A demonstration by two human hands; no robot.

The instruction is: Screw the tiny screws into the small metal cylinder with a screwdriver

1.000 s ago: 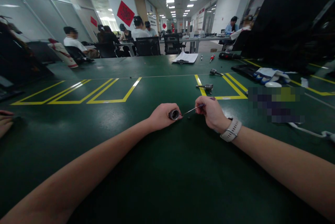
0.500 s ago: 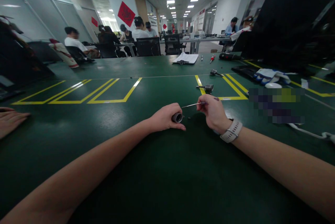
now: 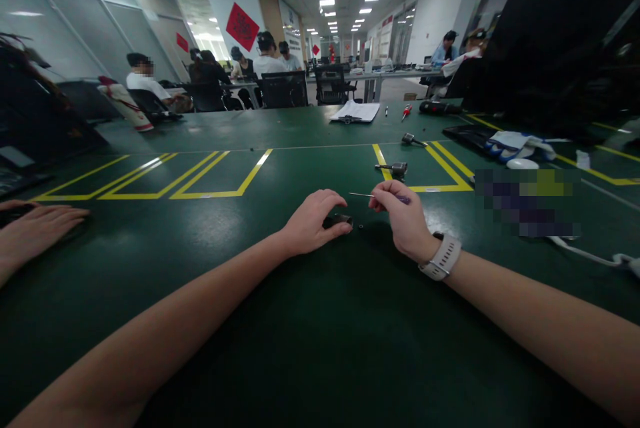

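Near the middle of the table, my left hand curves around a dark hollow metal cylinder lying on its side. The thumb runs along the near side; the index finger is raised, with a gap above the cylinder. To the right, my right hand pinches a thin screwdriver, its slim shaft pointing left above the table and its purple handle against the palm. A tiny dark ring-like part lies just right of the cylinder's open end.
Beyond my right hand lie two metal pieces with shafts, one nearer and one farther. A clipboard, red screwdriver, gloves and white cable are farther out. Another person's hand rests at the left.
The cylinder has turned from facing me to pointing right, and my left fingers have spread away from it. The screwdriver tip has lifted slightly. The other person's hand has moved right.
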